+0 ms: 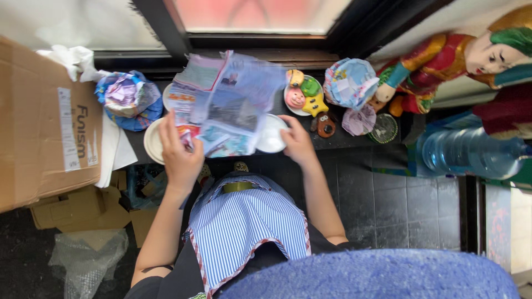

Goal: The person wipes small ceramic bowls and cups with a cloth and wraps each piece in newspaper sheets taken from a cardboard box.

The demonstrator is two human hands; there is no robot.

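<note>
Centrally, a sheet of printed paper [227, 105] is held up over the dark ledge [354, 141] below the window. The left hand [180, 152] is closed on the sheet's lower left edge, fingers curled over the paper with the thumb behind it. The right hand [296, 141] is clamped on a small white dish [270, 134], which is pressed against the sheet's lower right corner; the dish is partly covered by the paper.

Just left of the left hand, a cream plate [152, 141] is seen on the ledge, its right part hidden by hand and paper. Further left, a bundle [128, 98] wrapped in blue and purple paper is placed beside crumpled white paper [72, 60]. A large cardboard box [44, 122] is set at the far left, with smaller cardboard pieces [83, 213] and clear plastic wrap [88, 257] on the floor beneath it.

Right of the sheet, a plate with colourful figures [303, 95] is noted, a small brown figurine [325, 125] just beside it. A second wrapped bundle [349, 82] and a smaller wrapped piece [359, 119] are located next, then a small round green glass piece [383, 128]. A painted statue [460, 61] is lying at the upper right, and a large water bottle [471, 154] on its side below it.

A striped apron [244, 227] is visible on the person's lap.
</note>
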